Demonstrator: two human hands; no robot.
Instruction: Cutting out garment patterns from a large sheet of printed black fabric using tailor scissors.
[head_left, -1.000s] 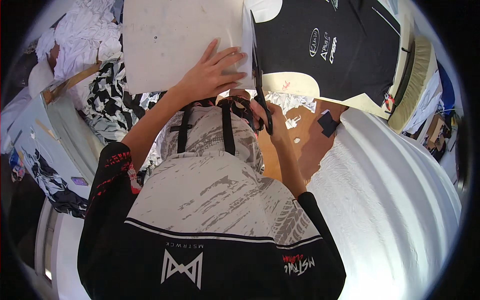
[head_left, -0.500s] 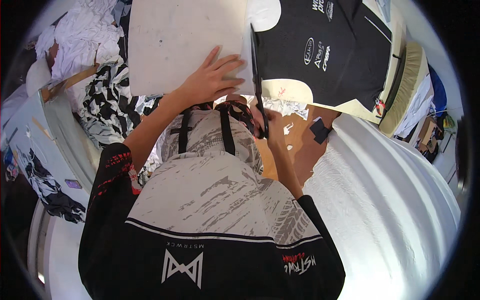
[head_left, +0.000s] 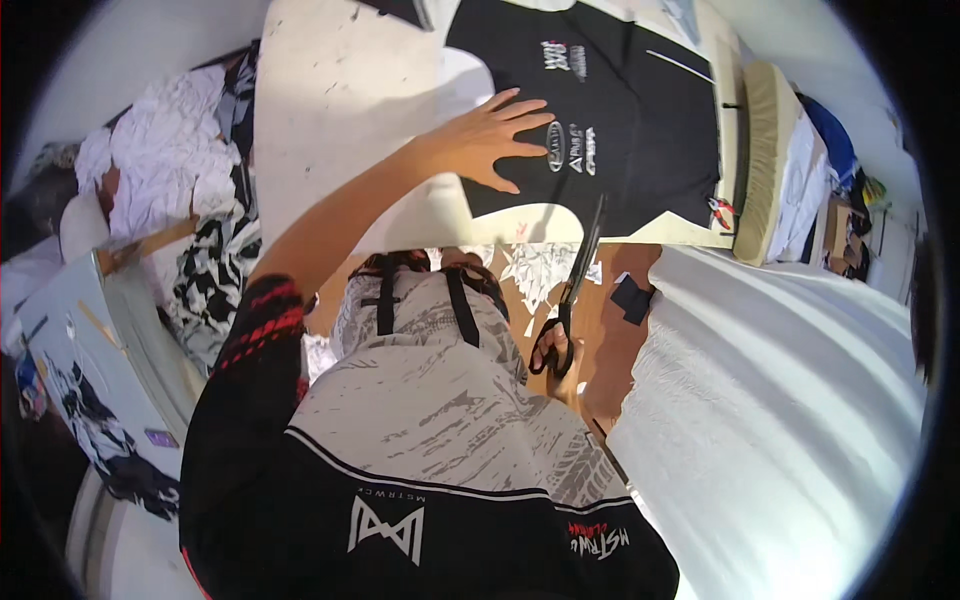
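My left hand (head_left: 490,145) lies with its fingers spread on the left part of a black fabric piece (head_left: 650,120) printed with white marks. This piece lies spread over a cream tabletop (head_left: 330,120). Fingers of my right hand (head_left: 556,352) are closed round the handles of large black scissors (head_left: 574,290), low beside my legs. The long blades point up and away, with their tips over the near edge of the black fabric; whether they touch it I cannot tell. A pale rounded area (head_left: 466,82) borders the fabric's left edge.
Red-handled snips (head_left: 720,212) lie at the table's right corner, beside a beige padded board (head_left: 762,150). White sheeting (head_left: 770,410) drapes at the right. White scraps (head_left: 540,272) and black scraps (head_left: 632,298) lie on the floor. White cloth (head_left: 175,140) is heaped at the left.
My left hand has moved right, from the pale surface onto the black fabric. My right hand has drawn the scissors back toward me and right. The black fabric now appears further left in view.
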